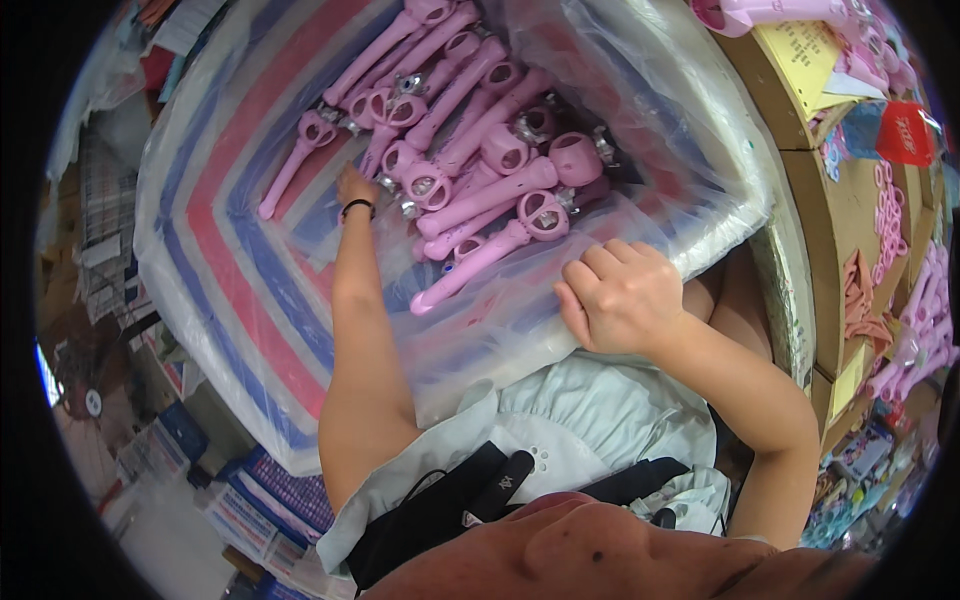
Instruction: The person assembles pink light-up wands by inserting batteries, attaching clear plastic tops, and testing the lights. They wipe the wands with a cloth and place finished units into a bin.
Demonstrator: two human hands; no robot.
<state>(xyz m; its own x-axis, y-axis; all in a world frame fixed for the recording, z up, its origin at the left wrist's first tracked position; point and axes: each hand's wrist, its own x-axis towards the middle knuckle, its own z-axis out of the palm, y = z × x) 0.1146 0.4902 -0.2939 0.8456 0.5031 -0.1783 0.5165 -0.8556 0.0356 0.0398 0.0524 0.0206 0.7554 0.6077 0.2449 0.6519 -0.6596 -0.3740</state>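
Note:
A large striped woven bag point(215, 290) with a clear plastic liner stands open before me. Inside it lies a heap of pink plastic toy wands point(490, 200), with hollow round heads and shiny silvery bits. My left hand point(355, 188), a dark band at its wrist, reaches down into the bag at the near left side of the heap. Its fingers are small and partly hidden beside the wands, so their grip is unclear. One wand point(290, 175) lies apart, just left of that hand. My right hand point(630, 295) is closed over the bag's near right rim.
Cardboard boxes point(800, 190) line the right side, with pink plastic parts point(915, 330) and a red-and-clear packet point(905, 133) on them. A fan point(93, 402) stands at the left. Lower left are stacked printed packages point(265, 510).

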